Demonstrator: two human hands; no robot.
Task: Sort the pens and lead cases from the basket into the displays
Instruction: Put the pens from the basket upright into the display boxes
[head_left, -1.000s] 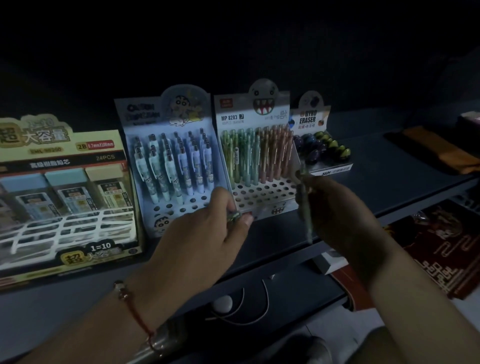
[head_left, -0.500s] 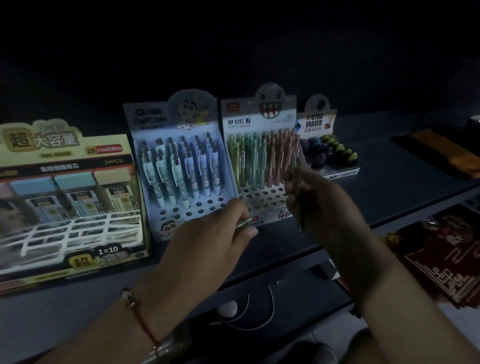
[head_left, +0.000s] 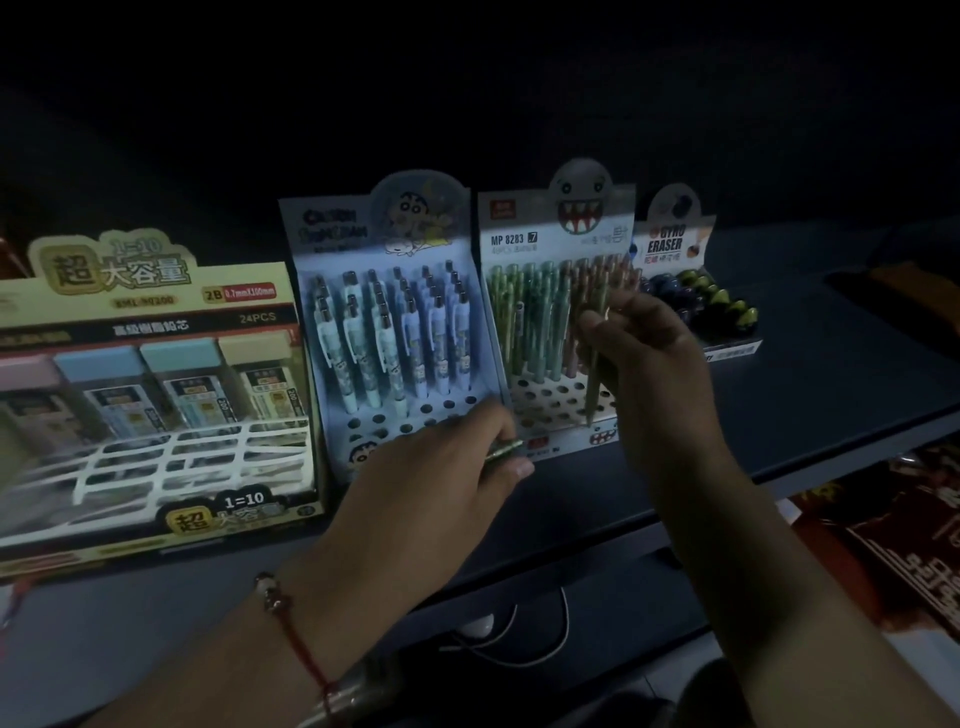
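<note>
Thin green pen (head_left: 594, 376) pinched upright in right hand (head_left: 649, 364) — tip now lower, over rack (head_left: 561, 397) holes. Left hand (head_left: 447, 467) still grips another pen (head_left: 503, 449).

The scene is very dim, and the whole upper part is near black with no detail. The brightest surfaces are the glossy printed cardboard display boxes: the yellow lead-case display box (head_left: 150, 395) at left shows pale glare over its clear front, and the white-and-blue cartoon pen display box (head_left: 384, 322) glows faintly bluish. No lamp shows. The two hands (head_left: 436, 488) read as dark, soft-edged shapes, and the dark grey bench (head_left: 831, 395) fades into shadow to the right. Fine print is smeared and grainy. Straight lines bow near the left edge, and the corners darken.
</note>
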